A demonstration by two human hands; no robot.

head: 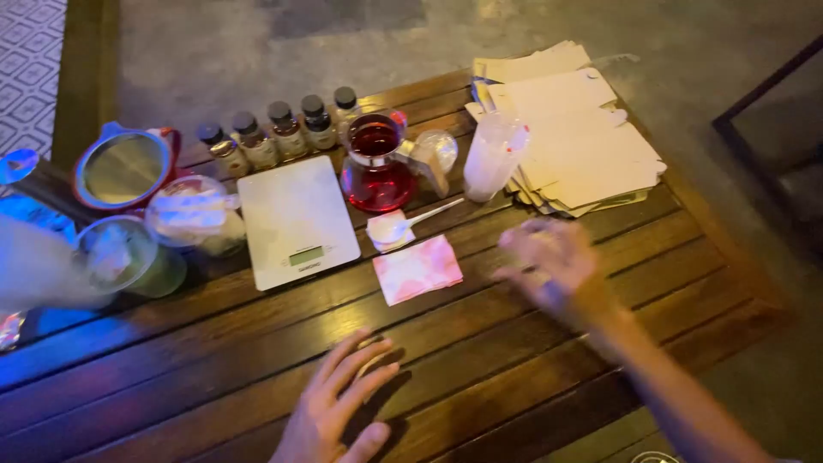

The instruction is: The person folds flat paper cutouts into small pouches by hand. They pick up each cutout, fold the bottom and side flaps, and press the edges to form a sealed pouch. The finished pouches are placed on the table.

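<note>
Left hand (339, 403): resting flat on table (514, 377), fingers spread, open, gripping nothing; lying near front edge, well below pink packet (417, 268).
Right hand (549, 261): hovering over the slats, motion-blurred, looking open w/ fingers loose, nothing visibly in it; just right of pink packet, not touching.
Pink packet: lying flat betw. the two hands, just below white spoon (403, 225) sitting on a small paper square, right of scale (296, 219).
Doing it well (judgement): keeping left palm planted for steadiness; bringing right hand in low & slow toward packet, pinching by an edge, avoiding knocking spoon or the pitcher close behind.
Glass pitcher (377, 163): standing upright behind spoon, holding dark red liquid, approx. two-thirds full; lid area blurry.
Spice jars (279, 133): five small dark-capped jars lining back edge in a row; contents brownish/pale, too small to tell.
Clear plastic bag (493, 154): standing right of pitcher, whitish contents, unclear what.
Red-rimmed pot (124, 167): far left, looking empty inside, hard to confirm.
Green cup (129, 257): in front of pot, something pale inside, can't tell what.
Wrapped bundle (193, 214): clear wrap, white stuff inside, touching scale's left side.
Paper stack (570, 129): tan sheets/envelopes piled at back right.
</note>
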